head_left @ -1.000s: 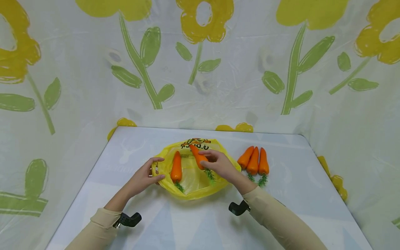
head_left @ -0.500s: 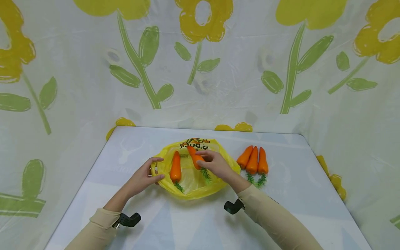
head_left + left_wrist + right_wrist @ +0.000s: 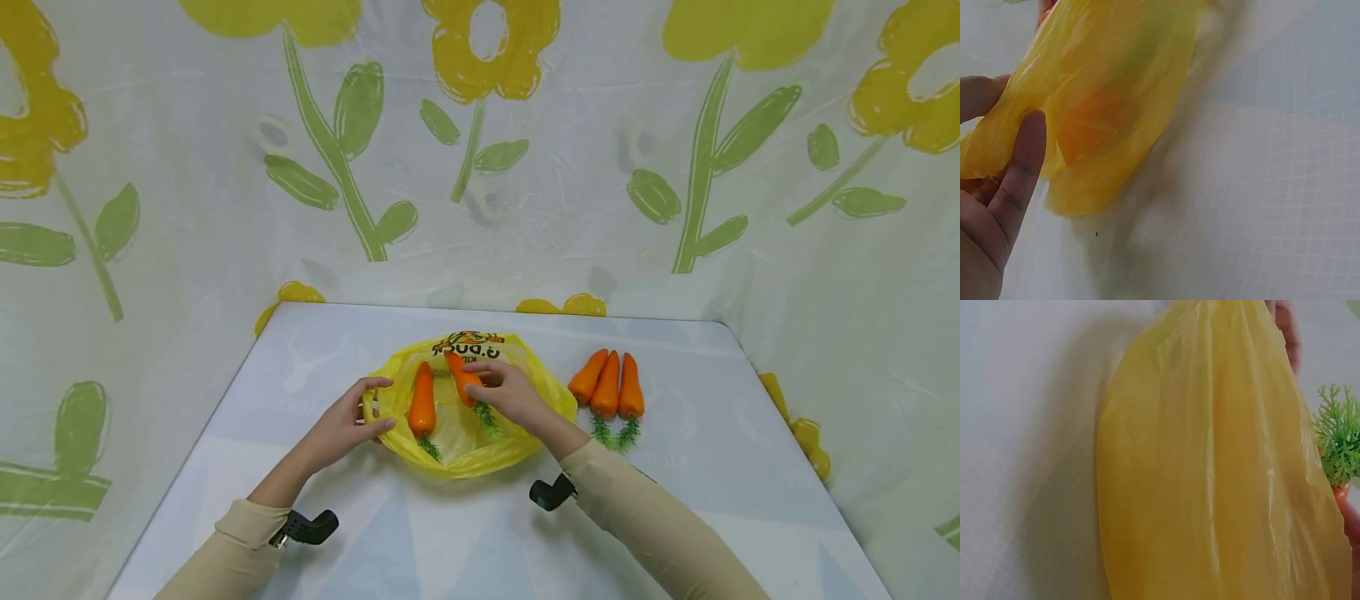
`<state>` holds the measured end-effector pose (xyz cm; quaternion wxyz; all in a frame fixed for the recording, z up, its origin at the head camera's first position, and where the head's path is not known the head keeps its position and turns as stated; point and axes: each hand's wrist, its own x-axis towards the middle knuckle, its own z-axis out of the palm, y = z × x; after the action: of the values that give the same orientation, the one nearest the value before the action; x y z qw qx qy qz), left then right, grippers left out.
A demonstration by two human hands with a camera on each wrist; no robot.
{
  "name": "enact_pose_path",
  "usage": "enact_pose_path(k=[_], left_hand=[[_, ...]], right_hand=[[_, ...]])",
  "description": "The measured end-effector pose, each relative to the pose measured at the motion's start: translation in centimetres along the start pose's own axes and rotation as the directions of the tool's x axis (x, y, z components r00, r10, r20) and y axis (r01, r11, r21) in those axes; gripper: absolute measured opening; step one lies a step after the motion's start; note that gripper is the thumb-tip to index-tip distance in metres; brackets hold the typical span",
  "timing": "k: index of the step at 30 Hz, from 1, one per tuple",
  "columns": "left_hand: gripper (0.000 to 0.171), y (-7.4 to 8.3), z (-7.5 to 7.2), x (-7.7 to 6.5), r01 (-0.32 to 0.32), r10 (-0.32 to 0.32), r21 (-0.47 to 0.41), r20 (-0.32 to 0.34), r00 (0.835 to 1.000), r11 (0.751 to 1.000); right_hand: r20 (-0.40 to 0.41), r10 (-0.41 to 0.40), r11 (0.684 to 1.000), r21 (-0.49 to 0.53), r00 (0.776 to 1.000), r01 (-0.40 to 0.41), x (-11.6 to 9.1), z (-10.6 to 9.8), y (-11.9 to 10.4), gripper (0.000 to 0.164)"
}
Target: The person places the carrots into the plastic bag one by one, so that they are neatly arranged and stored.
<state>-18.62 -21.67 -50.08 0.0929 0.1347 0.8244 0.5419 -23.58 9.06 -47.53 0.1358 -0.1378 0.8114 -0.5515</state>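
A yellow plastic bag (image 3: 465, 468) lies with its mouth spread wide in the head view, black print on its far side. My left hand (image 3: 347, 423) holds the bag's left rim; the left wrist view shows the thumb (image 3: 1027, 147) pressed to the film. Over the mouth, my right hand (image 3: 512, 395) pinches an orange carrot (image 3: 459, 377) near its leafy end, tip pointing away. Another carrot (image 3: 422, 404) rests inside on the left, leaves toward me. The bag fills most of the right wrist view, where a green carrot top (image 3: 1338, 440) shows past its edge.
Three carrots (image 3: 607, 387) lie side by side on the table (image 3: 675, 500), right of the bag, leaves toward me. A flower-printed curtain (image 3: 570, 208) hangs behind the table and along both sides.
My right hand has shifted left with the pinched carrot, bringing it closer to the carrot in the bag. The left hand stays at the rim.
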Motion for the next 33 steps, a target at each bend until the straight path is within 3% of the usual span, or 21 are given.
enact_pose_path(k=[13, 22, 33], left_hand=[[0.065, 0.0, 0.0, 0.1, 0.007, -0.007, -0.019, -0.005, 1.000, 1.000], [0.065, 0.0, 0.1, 0.1, -0.002, 0.002, -0.018, -0.005, 1.000, 1.000], [0.065, 0.2, 0.1, 0.0, -0.006, 0.006, -0.020, 0.001, 1.000, 1.000]], right_hand=[[-0.023, 0.021, 0.999, 0.024, 1.000, -0.021, 0.8, 0.5, -0.1, 0.034], [-0.010, -0.009, 1.000, -0.001, 1.000, 0.009, 1.1, 1.4, 0.9, 0.033], [0.034, 0.026, 1.000, -0.004, 0.999, -0.026, 1.3, 2.3, 1.8, 0.036]])
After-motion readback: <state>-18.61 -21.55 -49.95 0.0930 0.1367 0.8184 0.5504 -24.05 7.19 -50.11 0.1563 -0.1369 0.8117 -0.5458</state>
